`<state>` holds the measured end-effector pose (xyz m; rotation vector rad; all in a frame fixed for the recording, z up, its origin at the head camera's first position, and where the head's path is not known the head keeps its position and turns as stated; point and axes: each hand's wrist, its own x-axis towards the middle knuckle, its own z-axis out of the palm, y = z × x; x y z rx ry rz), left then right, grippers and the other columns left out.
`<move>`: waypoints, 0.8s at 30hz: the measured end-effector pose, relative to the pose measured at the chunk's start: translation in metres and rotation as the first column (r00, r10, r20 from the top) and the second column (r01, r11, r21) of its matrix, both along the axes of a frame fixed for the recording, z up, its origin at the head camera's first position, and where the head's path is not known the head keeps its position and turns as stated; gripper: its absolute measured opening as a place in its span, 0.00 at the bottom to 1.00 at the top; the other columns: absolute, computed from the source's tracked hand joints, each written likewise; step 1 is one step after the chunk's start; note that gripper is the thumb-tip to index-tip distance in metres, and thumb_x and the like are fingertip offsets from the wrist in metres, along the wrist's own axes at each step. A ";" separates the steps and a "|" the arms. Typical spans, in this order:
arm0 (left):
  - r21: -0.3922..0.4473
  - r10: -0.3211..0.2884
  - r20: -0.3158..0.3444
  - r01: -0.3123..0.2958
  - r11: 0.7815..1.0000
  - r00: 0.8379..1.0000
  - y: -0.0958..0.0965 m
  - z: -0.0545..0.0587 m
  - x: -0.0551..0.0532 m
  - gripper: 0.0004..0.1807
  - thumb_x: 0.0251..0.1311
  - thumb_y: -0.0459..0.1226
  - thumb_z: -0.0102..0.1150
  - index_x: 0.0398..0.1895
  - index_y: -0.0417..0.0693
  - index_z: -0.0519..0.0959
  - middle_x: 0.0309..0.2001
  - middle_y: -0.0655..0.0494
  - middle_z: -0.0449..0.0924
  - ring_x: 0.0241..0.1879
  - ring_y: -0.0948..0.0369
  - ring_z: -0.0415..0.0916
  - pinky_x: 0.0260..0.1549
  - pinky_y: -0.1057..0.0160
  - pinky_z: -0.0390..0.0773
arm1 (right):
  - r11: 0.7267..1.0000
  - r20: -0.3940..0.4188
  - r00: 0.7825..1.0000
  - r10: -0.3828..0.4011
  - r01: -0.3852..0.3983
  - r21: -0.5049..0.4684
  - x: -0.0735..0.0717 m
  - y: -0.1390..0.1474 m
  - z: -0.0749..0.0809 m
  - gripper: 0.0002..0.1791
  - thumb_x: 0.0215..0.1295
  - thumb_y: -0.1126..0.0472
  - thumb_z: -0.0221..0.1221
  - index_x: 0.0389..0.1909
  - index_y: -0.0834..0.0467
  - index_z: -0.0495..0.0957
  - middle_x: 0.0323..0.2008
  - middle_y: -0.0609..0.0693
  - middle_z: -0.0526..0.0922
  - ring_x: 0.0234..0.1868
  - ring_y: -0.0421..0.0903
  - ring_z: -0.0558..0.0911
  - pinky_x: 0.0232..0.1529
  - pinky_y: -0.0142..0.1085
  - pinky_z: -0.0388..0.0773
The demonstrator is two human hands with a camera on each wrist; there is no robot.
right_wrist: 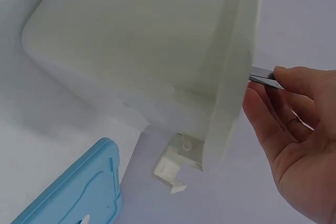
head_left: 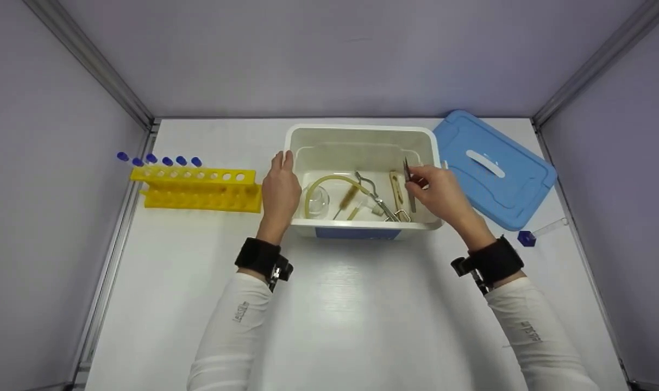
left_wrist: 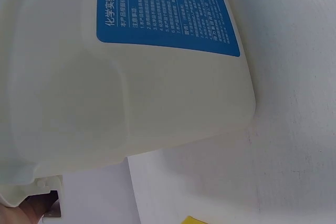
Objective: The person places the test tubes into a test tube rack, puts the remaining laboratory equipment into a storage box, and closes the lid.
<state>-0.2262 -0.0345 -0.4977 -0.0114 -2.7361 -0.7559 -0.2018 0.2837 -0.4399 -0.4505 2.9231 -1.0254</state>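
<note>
A white plastic box (head_left: 362, 129) stands at the middle of the table. My left hand (head_left: 280, 190) holds its left rim; part of that hand shows beside the latch in the left wrist view. Over the box's right side, my right hand (head_left: 440, 190) pinches metal tweezers (head_left: 412, 198) between thumb and fingers, tips pointing up and away. Inside the box lie a yellowish rubber tube (head_left: 332, 177), a brush (head_left: 350, 196), metal tongs (head_left: 383, 206), a wooden clamp (head_left: 396, 187) and a clear glass vessel (head_left: 319, 202).
At left stands a yellow test tube rack (head_left: 199, 198) with several blue-capped tubes. The blue lid (head_left: 503, 174) lies right of the box. One test tube (head_left: 549, 227) with a blue base lies near the table's right edge. Walls enclose the back and sides.
</note>
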 end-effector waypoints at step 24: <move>0.001 0.000 -0.004 0.000 1.000 1.000 0.000 0.000 0.000 0.24 0.73 0.25 0.49 0.70 0.32 0.75 0.68 0.31 0.76 0.54 0.37 0.85 0.53 0.46 0.87 | 0.884 0.102 0.981 0.163 -0.191 0.427 -0.022 -0.020 -0.041 0.12 0.51 0.75 0.57 0.16 0.59 0.70 0.19 0.51 0.72 0.23 0.51 0.70 0.30 0.51 0.76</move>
